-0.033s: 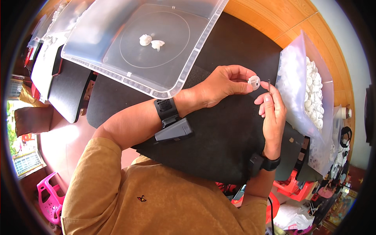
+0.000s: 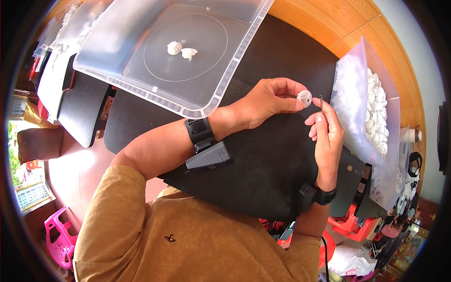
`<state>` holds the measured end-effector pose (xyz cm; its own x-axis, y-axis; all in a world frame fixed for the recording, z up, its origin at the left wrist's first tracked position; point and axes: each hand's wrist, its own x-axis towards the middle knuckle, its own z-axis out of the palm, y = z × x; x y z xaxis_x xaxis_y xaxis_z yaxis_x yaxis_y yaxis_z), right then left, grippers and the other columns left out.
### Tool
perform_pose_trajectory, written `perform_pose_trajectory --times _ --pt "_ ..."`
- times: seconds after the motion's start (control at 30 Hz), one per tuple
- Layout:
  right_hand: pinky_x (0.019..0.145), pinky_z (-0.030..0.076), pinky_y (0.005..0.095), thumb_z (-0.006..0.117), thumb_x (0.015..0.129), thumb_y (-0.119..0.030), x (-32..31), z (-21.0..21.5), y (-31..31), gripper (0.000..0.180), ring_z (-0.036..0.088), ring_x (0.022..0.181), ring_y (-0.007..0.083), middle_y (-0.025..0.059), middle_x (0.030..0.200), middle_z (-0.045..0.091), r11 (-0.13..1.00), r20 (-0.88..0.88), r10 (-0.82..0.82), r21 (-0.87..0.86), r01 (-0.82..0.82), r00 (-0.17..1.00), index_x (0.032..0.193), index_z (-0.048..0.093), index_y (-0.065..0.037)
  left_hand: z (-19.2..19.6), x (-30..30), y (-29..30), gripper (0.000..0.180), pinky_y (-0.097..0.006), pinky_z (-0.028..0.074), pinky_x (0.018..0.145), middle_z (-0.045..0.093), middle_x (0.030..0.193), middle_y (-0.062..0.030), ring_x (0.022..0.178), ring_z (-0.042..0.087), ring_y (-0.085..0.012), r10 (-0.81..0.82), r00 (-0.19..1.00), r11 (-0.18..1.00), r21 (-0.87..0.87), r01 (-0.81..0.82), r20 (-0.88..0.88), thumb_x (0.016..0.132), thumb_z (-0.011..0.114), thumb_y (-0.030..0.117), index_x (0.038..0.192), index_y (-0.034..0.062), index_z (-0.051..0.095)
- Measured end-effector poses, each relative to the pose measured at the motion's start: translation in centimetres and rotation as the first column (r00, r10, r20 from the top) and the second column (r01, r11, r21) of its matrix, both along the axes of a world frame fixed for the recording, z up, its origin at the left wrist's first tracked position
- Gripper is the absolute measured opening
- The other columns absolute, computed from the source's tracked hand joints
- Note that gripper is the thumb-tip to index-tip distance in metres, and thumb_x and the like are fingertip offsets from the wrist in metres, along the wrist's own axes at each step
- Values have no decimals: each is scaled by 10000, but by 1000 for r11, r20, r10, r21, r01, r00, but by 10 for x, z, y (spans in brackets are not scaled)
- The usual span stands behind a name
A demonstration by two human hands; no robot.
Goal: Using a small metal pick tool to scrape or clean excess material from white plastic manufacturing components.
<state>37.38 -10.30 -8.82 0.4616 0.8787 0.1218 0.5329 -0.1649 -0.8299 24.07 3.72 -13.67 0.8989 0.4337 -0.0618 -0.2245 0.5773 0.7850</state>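
Pinched between the thumb and fingers of my left hand [image 2: 277,96] is a small round white plastic part [image 2: 304,98], with a dark slot or hole in its face. Just to its right, my right hand [image 2: 327,129] is closed on a thin dark metal rod [image 2: 321,102], held upright between thumb and forefinger. The rod's lower end is hidden by the fingers. A small gap separates the rod from the white part. Both hands are above the black tabletop [image 2: 268,160].
A large clear plastic bin [image 2: 204,113] stands at the far left, with two white parts [image 2: 174,47] on its bottom. To the right, a translucent bin [image 2: 350,98] is heaped with similar white parts [image 2: 376,113]. A pink plastic stool [image 2: 61,237] is at the lower left.
The rod in my right hand has shifted very slightly to the left. My left hand and the white part have hardly moved.
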Motion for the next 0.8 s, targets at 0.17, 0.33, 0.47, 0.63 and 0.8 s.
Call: perform_pose_trajectory --times 0.17,0.33,0.47,0.63,0.8 --pt "587 443 250 455 1004 -100 1 1 3 325 510 606 85 52 759 622 999 155 14 -40 -8 988 1291 595 -41 -2 2 7 365 -299 489 989 632 1174 -47 1097 595 -130 -6 999 999 -36 7 34 912 683 90 1255 34 573" --pt "596 470 269 468 981 -34 6 -3 2 377 535 596 122 78 786 637 995 272 34 78 -57 962 1343 571 -63 -3 3 7 359 -296 486 996 632 1175 -40 1105 594 -128 -30 999 997 -76 33 38 916 676 87 1258 39 576" --pt "668 485 292 481 955 19 -2 6 3 404 565 657 157 88 810 644 999 106 0 -45 5 994 1336 581 -73 -2 3 7 356 -292 488 994 631 1175 -38 1099 596 -125 -6 999 998 -68 8 32 915 678 85 1253 39 579" --pt "661 474 289 486 938 46 2 -1 4 404 550 663 162 96 803 620 997 232 58 43 -70 971 1306 606 -69 -3 5 7 354 -288 490 992 631 1173 -40 1089 600 -123 10 1000 999 -44 -9 24 913 680 81 1248 34 579" --pt "644 453 291 486 929 65 4 -4 5 406 517 663 172 81 750 502 997 231 58 39 -69 971 1285 624 -72 -7 5 8 354 -291 491 994 632 1172 -48 1094 600 -127 18 999 999 -34 -17 39 909 683 79 1243 29 577"
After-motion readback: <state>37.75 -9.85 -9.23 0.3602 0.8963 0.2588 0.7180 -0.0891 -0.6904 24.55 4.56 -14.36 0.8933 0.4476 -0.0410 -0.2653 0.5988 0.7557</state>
